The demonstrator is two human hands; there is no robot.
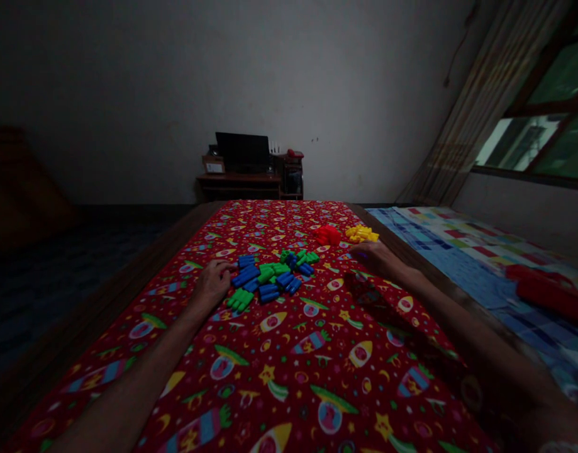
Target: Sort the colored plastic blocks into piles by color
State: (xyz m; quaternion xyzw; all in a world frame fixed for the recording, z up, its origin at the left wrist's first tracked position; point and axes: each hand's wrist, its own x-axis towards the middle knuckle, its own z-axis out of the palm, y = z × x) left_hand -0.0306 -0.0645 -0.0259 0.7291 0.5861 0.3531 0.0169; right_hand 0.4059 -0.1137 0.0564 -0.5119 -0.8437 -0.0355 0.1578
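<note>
A heap of blue and green plastic blocks [268,277] lies in the middle of a table under a red cloth [289,352] printed with rockets. My left hand [212,282] rests at the heap's left edge, fingers curled against the blue blocks; a grip is not clear. Farther back sit a small red pile [327,234] and a yellow pile [361,233]. My right hand [374,257] lies just in front of the yellow pile, knuckles up and fingers bent; what is in it is hidden.
A bed with a checked blue cover [463,258] runs along the table's right side, with a red object [548,290] on it. A low desk with a dark screen [244,165] stands at the far wall. A curtained window [529,135] is at the right.
</note>
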